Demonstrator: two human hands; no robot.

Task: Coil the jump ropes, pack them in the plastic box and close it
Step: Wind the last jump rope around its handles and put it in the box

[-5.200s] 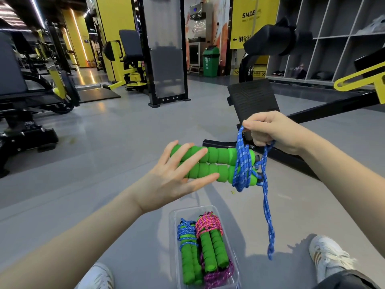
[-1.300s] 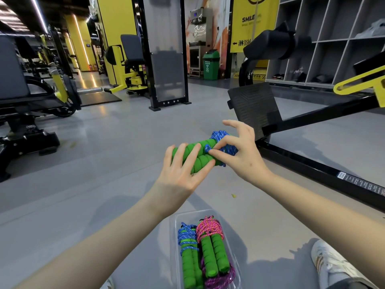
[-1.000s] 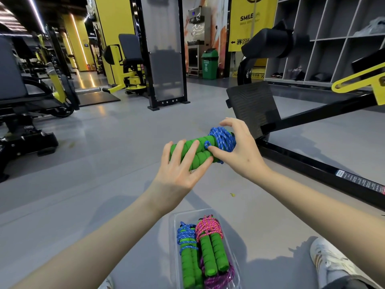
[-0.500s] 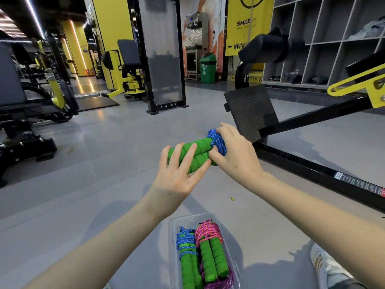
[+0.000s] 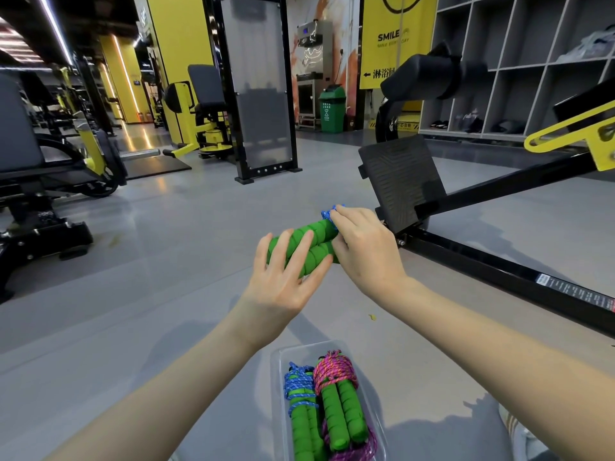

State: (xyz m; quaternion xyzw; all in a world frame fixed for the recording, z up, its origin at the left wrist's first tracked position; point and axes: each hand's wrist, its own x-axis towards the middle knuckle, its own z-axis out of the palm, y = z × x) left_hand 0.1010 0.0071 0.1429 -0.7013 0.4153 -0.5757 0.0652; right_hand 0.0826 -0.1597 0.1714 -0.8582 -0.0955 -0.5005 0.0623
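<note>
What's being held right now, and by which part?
A jump rope: left hand presses flat on its green handles, right hand grips the blue-wrapped end.

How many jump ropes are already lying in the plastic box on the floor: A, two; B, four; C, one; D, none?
A: the plastic box holds a blue rope and a pink rope, coiled and lying side by side.

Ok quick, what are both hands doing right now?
Left hand: open, straight fingers against the green handles.
Right hand: closed on the blue rope at their end.
</note>
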